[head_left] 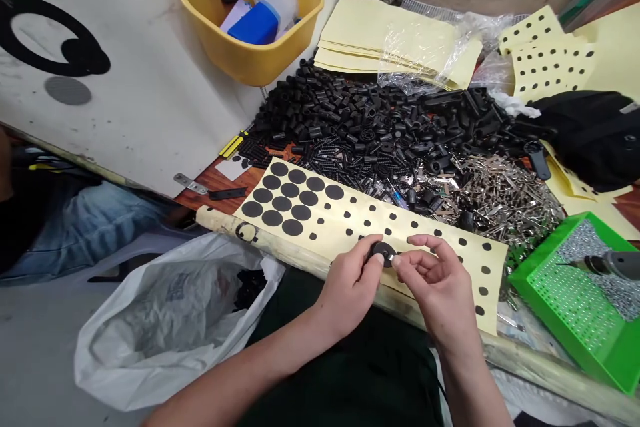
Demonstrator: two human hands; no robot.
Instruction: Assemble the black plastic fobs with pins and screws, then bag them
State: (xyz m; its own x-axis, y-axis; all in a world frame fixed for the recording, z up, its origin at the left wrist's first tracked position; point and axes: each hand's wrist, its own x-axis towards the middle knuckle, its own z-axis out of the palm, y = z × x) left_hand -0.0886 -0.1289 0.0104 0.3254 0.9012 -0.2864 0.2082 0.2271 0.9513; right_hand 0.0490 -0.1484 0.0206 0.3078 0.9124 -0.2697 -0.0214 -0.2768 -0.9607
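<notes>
My left hand (350, 283) is closed round a small black round part (383, 253), with the thumb on its face. The thumb and a finger of my right hand (437, 277) pinch a small shiny metal piece (393, 258) at that part's right edge. Both hands are over the front edge of a pale yellow sheet (330, 248), which carries large dark discs (285, 203) on its left and small dark dots across the rest. Behind the sheet lie a heap of black plastic parts (350, 113) and a pile of metal clips (505, 197).
A green basket (535, 250) with small screws and a screwdriver tip stands at the right. Yellow sheets (385, 33) lie at the back. A yellow bin (250, 57) hangs at upper left. An open white bag (105, 333) is at lower left; another person's jeans (90, 227) show beyond.
</notes>
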